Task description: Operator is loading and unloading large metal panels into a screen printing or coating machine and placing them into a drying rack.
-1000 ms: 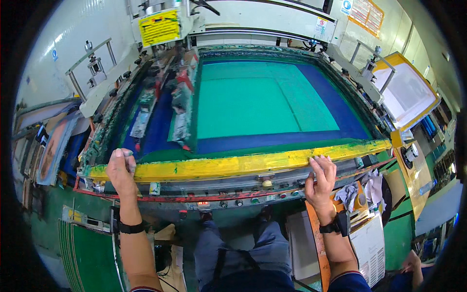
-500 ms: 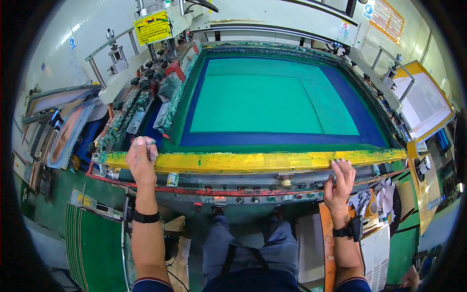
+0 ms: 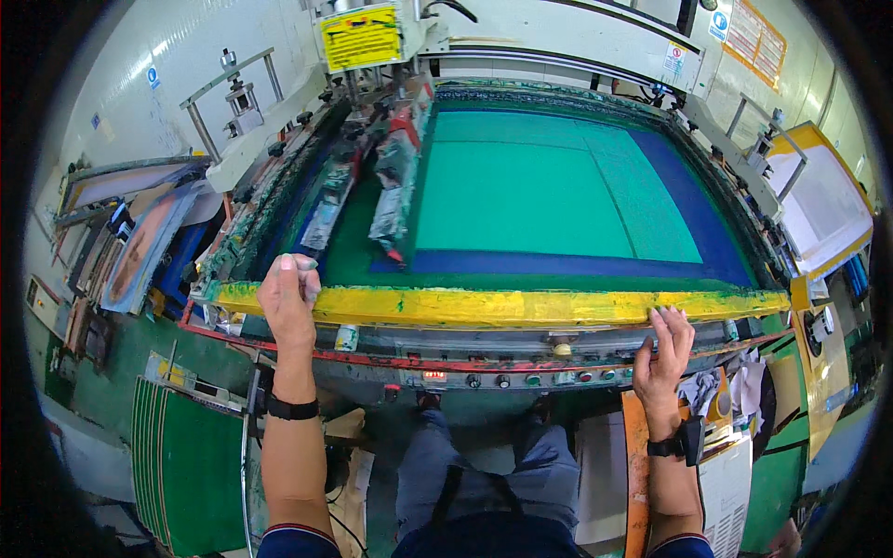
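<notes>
In front of me lies a screen printing frame with a bare yellow front bar (image 3: 521, 307) and a mesh with a large bright green area (image 3: 521, 195) bordered in dark blue. My left hand (image 3: 290, 298) is closed, its wrist by the bar's left end. Its curled fingers sit just above the bar, and whatever they may pinch is too small to make out. On the bar's right part rest the fingertips of my right hand (image 3: 665, 349), fingers stretched and thumb apart. Two ink-smeared squeegee blades (image 3: 395, 200) hang over the left of the screen, slightly blurred.
A white machine beam (image 3: 577, 56) crosses the back, with a yellow sign (image 3: 361, 39) on the print head. Below the bar runs a panel of buttons (image 3: 502, 379). Used screens (image 3: 153, 246) lean at left. A green slatted rack (image 3: 191, 460) stands lower left; crumpled paper (image 3: 744, 386) lies at right.
The print head and its squeegee blades have moved right across the screen, over the left part of the green area. My hands keep their places at the bar; the view has shifted slightly.
</notes>
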A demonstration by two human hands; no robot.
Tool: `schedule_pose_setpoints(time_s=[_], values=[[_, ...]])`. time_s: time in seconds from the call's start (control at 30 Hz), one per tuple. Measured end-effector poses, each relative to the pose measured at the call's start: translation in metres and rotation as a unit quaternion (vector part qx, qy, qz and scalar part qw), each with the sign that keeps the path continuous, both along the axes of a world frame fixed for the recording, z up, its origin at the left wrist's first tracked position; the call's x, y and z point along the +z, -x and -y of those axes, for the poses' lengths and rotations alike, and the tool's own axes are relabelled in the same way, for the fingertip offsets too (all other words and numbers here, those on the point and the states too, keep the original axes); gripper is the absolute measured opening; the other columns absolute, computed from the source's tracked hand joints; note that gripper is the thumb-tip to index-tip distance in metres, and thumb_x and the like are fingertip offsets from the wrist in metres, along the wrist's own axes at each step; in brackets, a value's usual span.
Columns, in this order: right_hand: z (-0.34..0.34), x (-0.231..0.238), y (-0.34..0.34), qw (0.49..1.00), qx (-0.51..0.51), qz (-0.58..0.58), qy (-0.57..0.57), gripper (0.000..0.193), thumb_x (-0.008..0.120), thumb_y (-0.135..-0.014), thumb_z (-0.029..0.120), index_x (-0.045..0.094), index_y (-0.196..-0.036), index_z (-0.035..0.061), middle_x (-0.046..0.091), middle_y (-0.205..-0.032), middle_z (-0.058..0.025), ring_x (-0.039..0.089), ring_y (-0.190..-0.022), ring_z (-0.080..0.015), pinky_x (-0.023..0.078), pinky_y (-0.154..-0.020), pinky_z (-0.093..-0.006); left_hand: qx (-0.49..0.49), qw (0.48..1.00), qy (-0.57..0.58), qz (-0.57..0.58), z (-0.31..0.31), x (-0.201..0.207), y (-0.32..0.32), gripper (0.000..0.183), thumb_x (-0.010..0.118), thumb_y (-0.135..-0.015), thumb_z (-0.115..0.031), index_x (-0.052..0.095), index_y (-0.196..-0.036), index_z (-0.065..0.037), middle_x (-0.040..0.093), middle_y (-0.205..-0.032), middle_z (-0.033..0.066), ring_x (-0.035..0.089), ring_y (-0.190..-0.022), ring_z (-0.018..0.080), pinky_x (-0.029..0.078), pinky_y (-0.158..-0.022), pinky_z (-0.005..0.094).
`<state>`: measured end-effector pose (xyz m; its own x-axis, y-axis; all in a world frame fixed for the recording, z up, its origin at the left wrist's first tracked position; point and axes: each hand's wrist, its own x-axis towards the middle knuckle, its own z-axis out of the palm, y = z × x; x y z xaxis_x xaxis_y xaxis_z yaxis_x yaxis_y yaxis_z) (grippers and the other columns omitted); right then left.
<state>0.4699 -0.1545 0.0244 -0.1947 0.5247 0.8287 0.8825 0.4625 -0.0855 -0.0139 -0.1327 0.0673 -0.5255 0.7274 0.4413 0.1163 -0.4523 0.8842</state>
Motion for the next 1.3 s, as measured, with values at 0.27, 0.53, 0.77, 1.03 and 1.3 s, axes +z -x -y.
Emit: schedule_pose_setpoints(time_s=[0.27,0.53,0.77,1.03,1.3], values=[[0.001,0.001,-0.001,1.000,0.000,-0.014,0.004,0.048,0.055,-0.070,-0.008,0.063,-0.116,0.0023,0.059,-0.115,-0.0180,0.055,-0.110,-0.0389,0.038,-0.102,-0.0531,-0.001,1.000,0.013,0.003,-0.001,0.001,-0.005,0.034,0.049,-0.101,-0.034,0.061,-0.087,-0.006,0.052,-0.065,-0.0023,0.043,-0.056,0.0039,0.028,-0.049,0.0189],[0.000,0.001,0.004,1.000,0.007,-0.022,0.014,0.050,0.054,-0.070,-0.005,0.063,-0.119,0.0032,0.059,-0.117,-0.0183,0.055,-0.113,-0.0381,0.038,-0.103,-0.0531,0.040,0.999,0.010,0.021,-0.002,-0.004,0.005,0.031,0.050,-0.100,-0.033,0.061,-0.089,-0.006,0.052,-0.064,-0.0030,0.042,-0.053,0.0031,0.029,-0.048,0.0180],[0.008,0.000,-0.001,1.000,-0.010,-0.020,0.010,0.050,0.057,-0.071,-0.004,0.061,-0.120,0.0041,0.058,-0.120,-0.0175,0.054,-0.116,-0.0380,0.037,-0.103,-0.0554,0.002,1.000,-0.001,-0.013,-0.008,-0.007,0.002,0.032,0.050,-0.100,-0.034,0.060,-0.088,-0.007,0.052,-0.066,-0.0033,0.043,-0.052,0.0038,0.028,-0.045,0.0194],[0.009,0.000,0.008,0.999,-0.008,-0.027,0.045,0.054,0.058,-0.071,-0.005,0.057,-0.125,0.0023,0.053,-0.126,-0.0201,0.048,-0.123,-0.0402,0.033,-0.108,-0.0559,0.039,0.998,0.032,-0.021,-0.003,-0.004,0.007,0.033,0.048,-0.101,-0.035,0.061,-0.088,-0.008,0.051,-0.068,-0.0038,0.044,-0.058,0.0027,0.029,-0.049,0.0178],[0.012,-0.001,0.009,0.998,-0.017,-0.045,0.043,0.055,0.059,-0.072,-0.003,0.057,-0.126,0.0038,0.054,-0.125,-0.0192,0.049,-0.123,-0.0407,0.033,-0.108,-0.0568,0.036,0.999,0.012,-0.033,-0.006,-0.004,0.002,0.033,0.047,-0.102,-0.033,0.059,-0.087,-0.006,0.048,-0.063,-0.0027,0.038,-0.053,0.0032,0.025,-0.046,0.0197]])
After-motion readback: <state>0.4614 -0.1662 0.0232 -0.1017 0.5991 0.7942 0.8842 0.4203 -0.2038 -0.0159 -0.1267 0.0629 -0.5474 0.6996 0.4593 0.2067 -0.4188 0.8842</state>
